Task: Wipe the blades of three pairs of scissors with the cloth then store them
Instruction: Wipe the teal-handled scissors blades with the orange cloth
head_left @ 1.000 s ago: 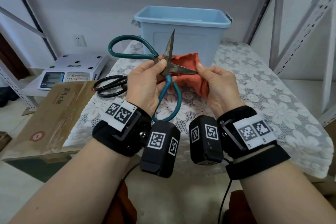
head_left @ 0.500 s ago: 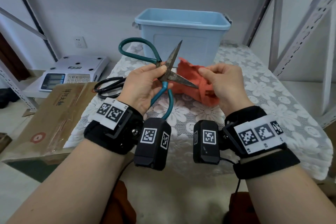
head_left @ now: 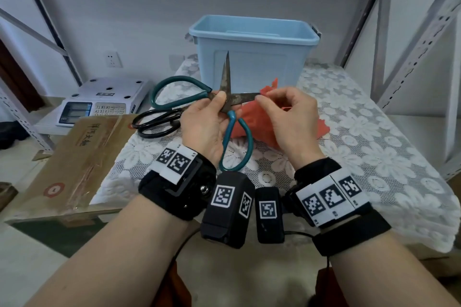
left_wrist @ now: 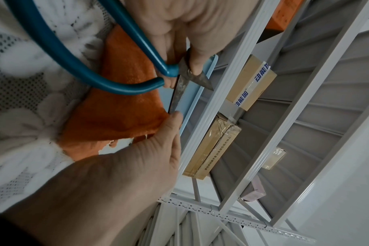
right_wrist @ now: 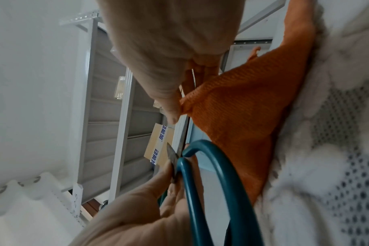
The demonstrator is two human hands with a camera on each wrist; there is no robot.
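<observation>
Table [head_left: 374,157], covered with a white lace floral cloth. Far centre: light blue plastic bin [head_left: 254,62], standing upright. Left edge: black-handled scissors [head_left: 154,122], lying flat; centre, near side of the bin: orange-red cloth [head_left: 252,119], its lower part resting on the lace.

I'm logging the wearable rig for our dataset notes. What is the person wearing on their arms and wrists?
Both forearms are bare, with no sleeves. Each wrist carries a black strap band topped by a white plate of black square fiducial markers. A black box-shaped camera unit with white-bordered markers hangs inside each wrist, and thin black cables trail from them. No rings or gloves are visible.
</observation>
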